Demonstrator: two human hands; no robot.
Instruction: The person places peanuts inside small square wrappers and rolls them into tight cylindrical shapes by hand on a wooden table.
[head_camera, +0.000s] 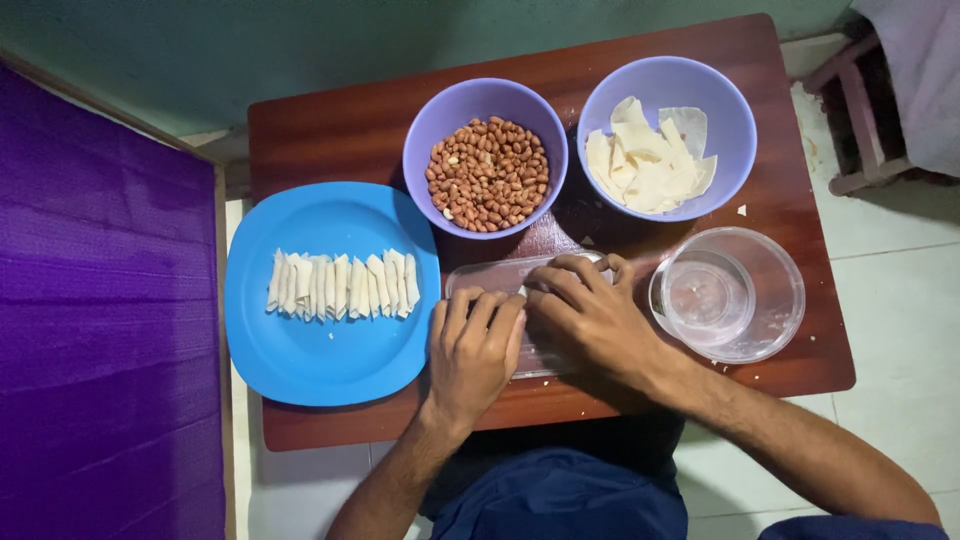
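- Small wooden table (330, 125), reddish-brown, fills centre of frame; surface slightly glossy, a few pale crumbs at right.
- Wall (200, 50) across top of frame: dull green.
- Purple cloth (100, 320) covers left side of frame, horizontal creases, wooden edge alongside.
- Floor (900, 260): pale tiles, grout lines visible at right and bottom.
- Upper right corner: wooden stool frame (850, 110), light fabric above it.
- Light soft, even; faint shadows.

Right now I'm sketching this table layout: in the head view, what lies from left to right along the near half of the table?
Blue plate with rolled wrappers → left hand → right hand → clear glass bowl.
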